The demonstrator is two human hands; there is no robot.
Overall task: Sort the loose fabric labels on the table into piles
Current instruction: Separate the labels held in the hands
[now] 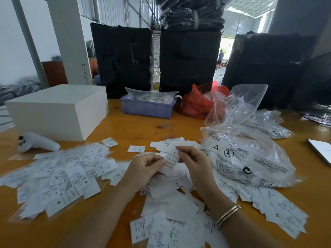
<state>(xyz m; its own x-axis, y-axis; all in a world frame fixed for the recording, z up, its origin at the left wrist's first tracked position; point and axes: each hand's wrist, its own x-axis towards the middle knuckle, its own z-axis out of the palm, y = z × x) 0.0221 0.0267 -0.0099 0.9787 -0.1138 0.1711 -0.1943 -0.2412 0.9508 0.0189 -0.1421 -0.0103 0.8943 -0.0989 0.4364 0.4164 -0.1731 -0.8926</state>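
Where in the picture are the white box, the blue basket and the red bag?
white box [53, 111]: head view, on its front face.
blue basket [146, 109]: head view, on its front wall.
red bag [194, 102]: head view, on its crumpled front side.

From my feed I see two bare forearms reaching in from the near edge, with no sleeve showing on either one. The left hand [143, 169] wears no ring or band that I can make out, and its wrist is plain. The right hand [194, 162] also looks unadorned, but its wrist carries a thin bracelet [228, 214], gold-coloured with a darker line running along its middle.
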